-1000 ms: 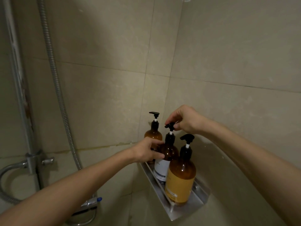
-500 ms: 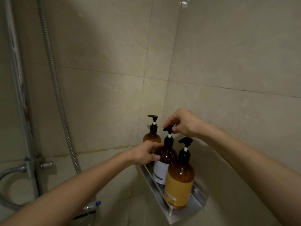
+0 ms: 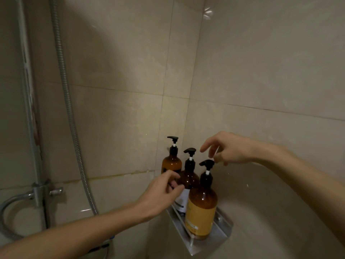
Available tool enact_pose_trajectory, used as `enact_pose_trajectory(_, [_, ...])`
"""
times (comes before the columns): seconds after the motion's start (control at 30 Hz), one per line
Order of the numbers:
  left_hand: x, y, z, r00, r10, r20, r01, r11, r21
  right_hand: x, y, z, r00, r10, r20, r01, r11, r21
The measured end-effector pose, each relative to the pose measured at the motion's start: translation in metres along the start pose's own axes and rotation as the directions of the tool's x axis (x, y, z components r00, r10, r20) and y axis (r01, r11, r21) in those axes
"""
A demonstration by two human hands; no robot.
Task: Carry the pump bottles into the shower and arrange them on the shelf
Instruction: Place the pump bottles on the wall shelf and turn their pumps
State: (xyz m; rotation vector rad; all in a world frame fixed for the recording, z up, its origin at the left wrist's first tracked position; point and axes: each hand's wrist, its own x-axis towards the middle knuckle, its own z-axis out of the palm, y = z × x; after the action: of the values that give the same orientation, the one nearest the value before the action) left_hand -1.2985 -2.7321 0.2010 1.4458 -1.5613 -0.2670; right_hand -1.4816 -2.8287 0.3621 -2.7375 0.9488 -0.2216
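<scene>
The beige tiled walls [image 3: 121, 118] meet in a corner just right of centre. A corrugated metal shower hose [image 3: 69, 109] and a steel riser pipe [image 3: 28, 90] run down the nine o'clock side of the view. Low at five o'clock, a brushed-metal corner shelf [image 3: 222, 232] is fixed to the wall, and all three pump bottles stand upright on it. The amber bottle with the yellow label [image 3: 202, 208] is nearest. The amber bottle with the white label [image 3: 188, 180] stands at its eleven o'clock. The plain amber bottle [image 3: 171, 163] is deepest in the corner, at ten o'clock of that one.

A second ago the right hand [image 3: 229, 150] pinched the black pump head [image 3: 190, 150] of the white-labelled bottle while the left hand [image 3: 160, 193] steadied its shoulder. Both have now let go. The right hand has drawn off to three o'clock of that pump, its fingers [image 3: 204, 148] loosely spread and holding nothing. The yellow-labelled bottle's pump head [image 3: 207, 163] lies just under them at seven o'clock, apart from them. The left hand's fingers [image 3: 174, 184] hang relaxed, half curled, in front of the white-labelled bottle's shoulder. Whether they brush the glass cannot be told.

All three spouts point towards nine o'clock, so the arranging looks all but done. At most the nearest pump may want a touch.
</scene>
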Motion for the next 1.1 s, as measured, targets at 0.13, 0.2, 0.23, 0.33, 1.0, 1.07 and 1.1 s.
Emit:
enact_pose_trajectory(0.13, [-0.002,0.010,0.015,0.990,-0.033,0.140,0.023,0.997,0.072,-0.011,-0.007,0.005,0.996,-0.038,0.075,0.038,0.999,-0.005])
enact_pose_trajectory(0.2, [-0.002,0.014,0.023,0.986,-0.036,0.165,0.016,0.992,0.124,-0.011,-0.008,0.012,0.997,-0.047,0.058,0.048,0.999,-0.016])
enact_pose_trajectory(0.23, [-0.001,0.015,0.026,0.985,-0.036,0.170,0.010,0.988,0.152,-0.011,-0.008,0.014,0.998,-0.050,0.035,0.051,0.998,-0.022])
enact_pose_trajectory(0.33, [-0.001,0.018,0.030,0.986,-0.041,0.160,0.005,0.977,0.214,-0.010,-0.005,0.019,0.997,-0.060,-0.041,0.058,0.998,-0.027])
enact_pose_trajectory(1.0, [0.004,0.023,0.040,0.993,-0.046,0.109,0.026,0.983,0.182,-0.005,0.005,0.026,0.990,-0.054,-0.131,0.059,0.997,0.039])
enact_pose_trajectory(1.07, [0.004,0.023,0.038,0.992,-0.034,0.120,0.009,0.979,0.204,-0.005,0.005,0.026,0.989,-0.059,-0.138,0.064,0.997,0.032])
enact_pose_trajectory(1.1, [0.004,0.022,0.037,0.991,-0.036,0.129,0.008,0.977,0.211,-0.005,0.005,0.026,0.989,-0.061,-0.137,0.067,0.997,0.036])
